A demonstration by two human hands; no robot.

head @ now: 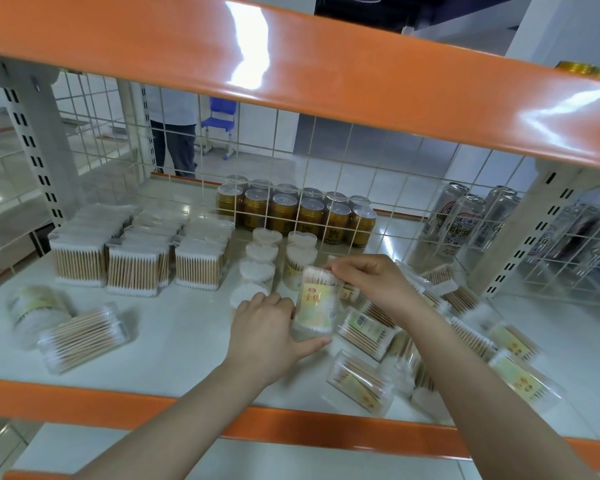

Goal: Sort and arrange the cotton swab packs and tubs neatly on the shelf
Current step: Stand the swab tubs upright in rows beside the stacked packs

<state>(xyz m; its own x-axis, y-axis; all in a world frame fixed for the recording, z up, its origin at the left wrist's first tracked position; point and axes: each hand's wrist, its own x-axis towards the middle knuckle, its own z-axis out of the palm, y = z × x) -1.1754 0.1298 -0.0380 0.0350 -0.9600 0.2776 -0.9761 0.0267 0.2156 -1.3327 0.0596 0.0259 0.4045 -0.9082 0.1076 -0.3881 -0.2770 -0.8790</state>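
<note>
Left hand (264,327) wrapped the lower side of an upright labelled tub (315,304), fingers curled on its left wall, thumb under the near base. Right hand (371,278) pinched the tub's top rim from the right. Both hands clamped on the same tub, likely to keep it vertical while steering it into line; whether its base touched the shelf (174,337) could not be told.

The tub sat at the near end of the right column of standing tubs (300,254), just right of the left column (257,268). Judged: it was being added as the next one in that row, lids up so the tubs pack tight. Count: left column four tubs, right column two or three behind the held one, partly hidden.

Left and far: three rows of flat swab packs (132,268) stood on edge, side by side, several packs deep each; exact number unclear from blur.

Near left: two tubs (84,336) lay on their sides, unsorted. Right of the hands: a loose heap of tipped tubs and packs (440,344), roughly eight to ten, overlapping, so no firm count.

Far behind the wire grid (326,161): gold cans (295,213), about twelve in two rows. Far right: tall drink cans (465,220), around four.
</note>
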